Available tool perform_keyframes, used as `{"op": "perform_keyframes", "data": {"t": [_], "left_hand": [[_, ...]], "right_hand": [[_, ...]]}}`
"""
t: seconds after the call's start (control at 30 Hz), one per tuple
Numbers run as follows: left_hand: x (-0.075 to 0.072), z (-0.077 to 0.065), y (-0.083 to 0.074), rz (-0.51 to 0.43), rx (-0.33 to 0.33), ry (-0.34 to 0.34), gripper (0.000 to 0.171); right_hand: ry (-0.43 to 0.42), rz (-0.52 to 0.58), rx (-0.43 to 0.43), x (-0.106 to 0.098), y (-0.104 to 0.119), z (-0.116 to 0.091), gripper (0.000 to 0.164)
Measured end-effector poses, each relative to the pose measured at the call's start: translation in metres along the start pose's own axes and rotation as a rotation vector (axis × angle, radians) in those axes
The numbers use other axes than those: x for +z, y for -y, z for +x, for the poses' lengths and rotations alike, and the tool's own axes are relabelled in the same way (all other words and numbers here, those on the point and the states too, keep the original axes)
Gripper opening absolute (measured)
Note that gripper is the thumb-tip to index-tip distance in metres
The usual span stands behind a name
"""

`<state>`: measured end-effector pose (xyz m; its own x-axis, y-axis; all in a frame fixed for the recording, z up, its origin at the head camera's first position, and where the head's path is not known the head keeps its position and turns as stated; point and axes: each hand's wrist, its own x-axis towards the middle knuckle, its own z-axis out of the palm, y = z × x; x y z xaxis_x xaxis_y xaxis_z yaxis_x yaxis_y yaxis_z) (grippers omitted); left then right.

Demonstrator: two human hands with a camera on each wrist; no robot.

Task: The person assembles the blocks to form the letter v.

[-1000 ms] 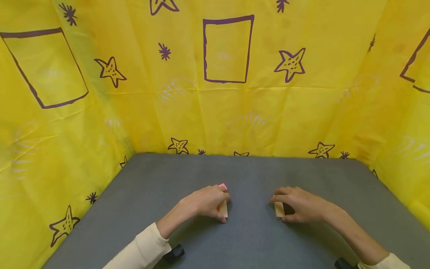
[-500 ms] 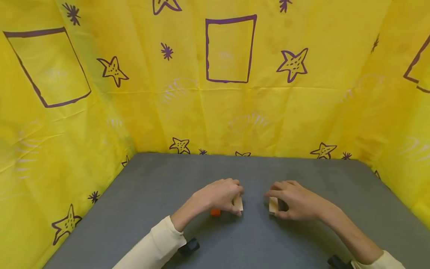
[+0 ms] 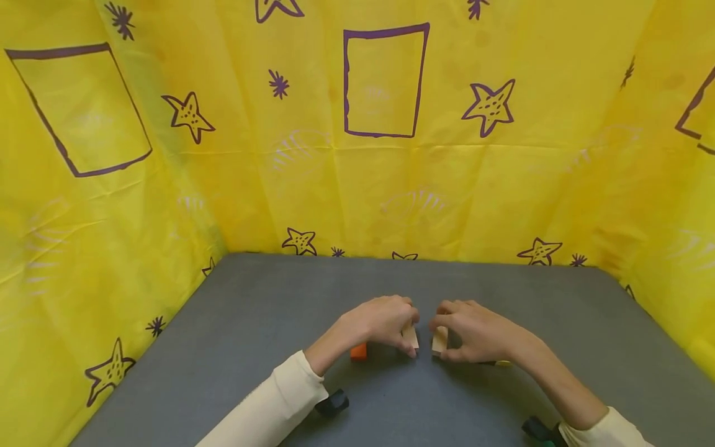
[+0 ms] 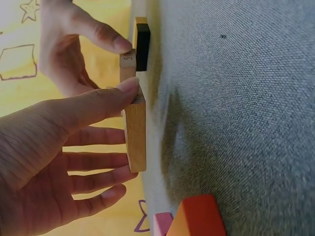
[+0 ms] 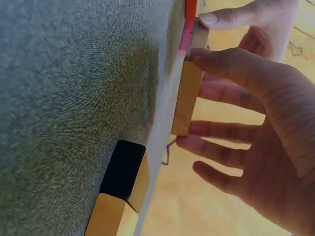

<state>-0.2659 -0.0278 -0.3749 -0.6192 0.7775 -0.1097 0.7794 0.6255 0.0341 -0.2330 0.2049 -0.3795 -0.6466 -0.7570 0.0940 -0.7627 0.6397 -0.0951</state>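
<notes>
Near the middle of the table, my left hand [image 3: 385, 320] pinches a plain wooden block [image 3: 410, 337] between thumb and fingertips. Facing it, my right hand [image 3: 475, 329] pinches a similar wooden block [image 3: 440, 340] the same way. A narrow gap separates the blocks in the head view. In the left wrist view, the left block [image 4: 137, 137] stands close over the grey cloth, and small dark marks show on the other block's end [image 4: 128, 58]. Behind my left hand sit an orange-red block [image 4: 197, 216] and a pink block [image 4: 162, 223], the latter hidden in the head view.
Beside my right hand lie a black block [image 5: 123, 169] and a yellow block [image 5: 108, 216], mostly covered by that hand in the head view. The grey table [image 3: 385, 397] is enclosed by yellow cloth [image 3: 380, 198] printed with stars and frames.
My hands have come towards each other with their wooden blocks, narrowing the gap. The orange-red block, first covered by my left hand, and a bit of yellow by my right now show.
</notes>
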Motion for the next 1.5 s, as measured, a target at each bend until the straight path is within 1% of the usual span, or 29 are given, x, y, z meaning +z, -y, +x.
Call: {"op": "perform_keyframes", "data": {"t": [0.27,0.43,0.6,0.87,0.97,1.07,1.2,1.5], "left_hand": [[0.01,0.016,-0.005,-0.058,-0.017,0.012,0.035],[0.011,0.02,-0.006,-0.105,-0.041,0.011,0.033],[0.008,0.02,-0.008,-0.132,-0.08,0.021,0.033],[0.008,0.02,-0.01,-0.174,-0.118,0.04,0.036],[0.008,0.019,-0.011,-0.179,-0.135,0.037,0.037],[0.008,0.016,-0.012,-0.175,-0.155,0.018,0.04],[0.011,0.015,-0.011,-0.176,-0.165,0.0,0.042],[0.014,0.015,-0.011,-0.167,-0.165,0.004,0.047]], "right_hand": [[0.073,0.049,0.034,0.002,-0.004,0.008,0.032],[0.122,0.077,0.055,0.002,-0.004,0.013,0.032],[0.153,0.08,0.079,0.002,-0.003,0.016,0.034],[0.154,0.073,0.087,0.003,0.0,0.02,0.035],[0.165,0.086,0.104,0.003,0.001,0.021,0.035],[0.174,0.096,0.121,0.002,0.003,0.023,0.036],[0.178,0.093,0.127,0.0,0.006,0.026,0.035],[0.189,0.104,0.144,0.001,0.006,0.025,0.036]]}}
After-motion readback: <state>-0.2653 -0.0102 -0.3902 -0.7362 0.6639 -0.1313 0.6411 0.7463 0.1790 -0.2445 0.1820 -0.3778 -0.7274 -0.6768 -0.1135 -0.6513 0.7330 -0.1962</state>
